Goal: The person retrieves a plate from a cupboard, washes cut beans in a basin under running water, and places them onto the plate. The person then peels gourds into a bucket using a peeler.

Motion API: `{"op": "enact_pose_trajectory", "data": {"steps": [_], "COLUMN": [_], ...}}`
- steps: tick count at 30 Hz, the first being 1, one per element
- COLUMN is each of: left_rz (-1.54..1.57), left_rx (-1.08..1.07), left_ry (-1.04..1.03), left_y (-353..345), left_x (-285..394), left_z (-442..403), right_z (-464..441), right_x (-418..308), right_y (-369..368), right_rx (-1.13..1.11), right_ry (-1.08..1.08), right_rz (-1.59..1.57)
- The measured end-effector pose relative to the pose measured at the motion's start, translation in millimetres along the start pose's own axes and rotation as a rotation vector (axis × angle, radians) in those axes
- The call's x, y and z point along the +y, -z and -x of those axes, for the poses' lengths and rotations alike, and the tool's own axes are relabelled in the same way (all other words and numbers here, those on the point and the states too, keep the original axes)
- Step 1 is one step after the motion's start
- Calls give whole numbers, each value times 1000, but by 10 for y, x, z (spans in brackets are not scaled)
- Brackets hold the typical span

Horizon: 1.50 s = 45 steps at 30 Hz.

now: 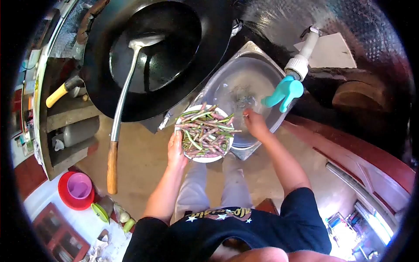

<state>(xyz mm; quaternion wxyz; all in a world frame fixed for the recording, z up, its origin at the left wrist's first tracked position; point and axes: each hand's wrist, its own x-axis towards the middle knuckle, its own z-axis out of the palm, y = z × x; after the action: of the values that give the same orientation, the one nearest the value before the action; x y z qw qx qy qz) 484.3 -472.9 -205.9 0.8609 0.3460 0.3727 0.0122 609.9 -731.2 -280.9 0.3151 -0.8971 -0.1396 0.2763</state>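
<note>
My left hand point(175, 149) is closed on the rim of a white plate point(205, 160), held at the near left edge of the sink. Cut green and purplish bean pods point(207, 132) are heaped on it. My right hand point(256, 125) reaches over a grey plastic basin point(214, 89) that sits in the metal sink point(251, 49). Its fingers are pinched together, and what they hold, if anything, I cannot make out. Water with small dark bits lies in the basin below the fingertips. A tap with a turquoise handle point(283, 92) hangs over the basin's right side.
A large black wok point(214, 39) stands left of the sink, with a wood-handled metal spatula point(126, 87) resting in it. A yellow-handled tool point(59, 94) lies on the left ledge. Red point(65, 198) and purple basins point(80, 185) sit at lower left.
</note>
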Motion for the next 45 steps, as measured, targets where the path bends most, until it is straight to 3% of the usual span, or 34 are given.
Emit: {"op": "enact_pose_trajectory", "data": {"steps": [3, 5, 9, 11, 12, 15, 16, 21, 23, 26, 28, 30, 31, 33, 35, 37, 39, 40, 42, 45], "left_rz": [-51, -45, -58, -92, -41, -23, -22, -32, -53, -88, -63, -48, -48, -34, -34, -54, -29, -47, -57, -81], "left_rx": [14, -35, -100, -98, -110, -86, -67, -5, -19, -25, -25, -12, -17, -8, -15, 16, -19, -62, -97, -146], "left_ry": [-5, 11, 36, 50, 32, 22, 30, 20, -2, 20, 7, 5, 5, 22, 32, 42, 55, 60, 46, 65], "left_y": [35, 18, -49, -60, -62, -27, 23, -20, 75, 93, 81, 75, 64, 48, 19, -31, -65, 8, -27, -306], "left_x": [-26, -5, -9, -30, -23, -42, -57, -93, -83, -60, -59, -58, -52, -27, 10, 54, 23, -27, -84, -109], "left_z": [-40, -21, -18, -27, -23, -29, -45, -45, -46, -29, -31, -18, -15, -8, -23, -33, -102, -173, -270, -283], "right_z": [406, 610, 733, 744, 784, 815, 790, 70, -259, -502, -653, -350, -267, -164, -175, -109, -2, 60, 281, 516], "right_x": [-732, -1151, -1964, -2004, -2035, -1774, -1539, 38, 570, 440, 429, 298, 264, 260, 389, 182, -20, -208, -540, -978], "right_y": [605, 707, 753, 562, 576, 671, 667, 588, 336, 96, -551, -518, -466, -346, -86, 345, 652, 750, 952, 1033], "right_rx": [193, 284, -45, 145, 152, 134, 245, 333, 409, 291, 353, 128, 132, -122, -275, -183, 54, 47, 236, 240], "right_ry": [-58, 192, 264, 517, 526, 447, 457, -180, -149, -90, -132, 297, 296, 473, 311, 65, -47, -29, 20, 170], "right_rz": [-104, -49, 40, 37, 28, -76, -90, 31, 173, 347, 126, 17, 18, 459, 761, 741, 343, 350, -142, -47]}}
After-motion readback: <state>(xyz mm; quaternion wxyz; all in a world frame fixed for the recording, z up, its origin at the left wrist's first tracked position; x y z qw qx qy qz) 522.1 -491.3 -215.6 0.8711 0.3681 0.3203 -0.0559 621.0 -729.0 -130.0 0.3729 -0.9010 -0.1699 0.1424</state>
